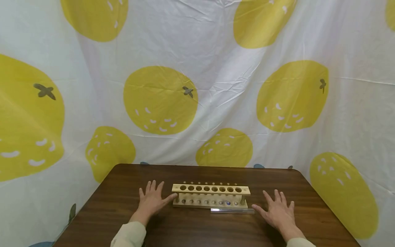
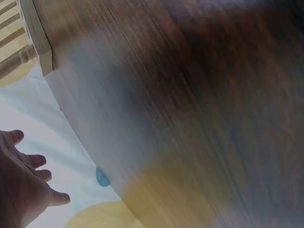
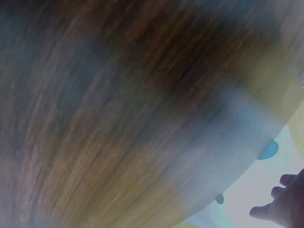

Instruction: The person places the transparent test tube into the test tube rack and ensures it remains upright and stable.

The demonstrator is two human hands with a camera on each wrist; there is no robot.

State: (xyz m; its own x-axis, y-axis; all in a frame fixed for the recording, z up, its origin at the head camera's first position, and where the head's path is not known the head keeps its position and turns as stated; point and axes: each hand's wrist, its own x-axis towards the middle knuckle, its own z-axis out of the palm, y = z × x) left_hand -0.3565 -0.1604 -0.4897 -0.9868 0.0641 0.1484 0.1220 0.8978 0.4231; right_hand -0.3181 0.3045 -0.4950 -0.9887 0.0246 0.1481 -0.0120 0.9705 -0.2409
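A pale wooden test tube rack [image 1: 211, 189] stands on the dark table, with a row of round holes in its top bar and a row of short pegs behind. Along its front right edge lies a clear glass tube [image 1: 232, 211]. My left hand [image 1: 153, 199], fingers spread, is at the rack's left end, the thumb pointing towards it. On the other side my right hand [image 1: 278, 211] is spread too, its thumb close to the tube's right end. Neither hand holds anything. The left wrist view shows one end of the rack [image 2: 40, 38] at its upper left.
The brown wood-grain table [image 1: 191, 230] has rounded far corners. Behind it and at both sides hangs a white cloth [image 1: 216, 99] printed with large yellow fruit.
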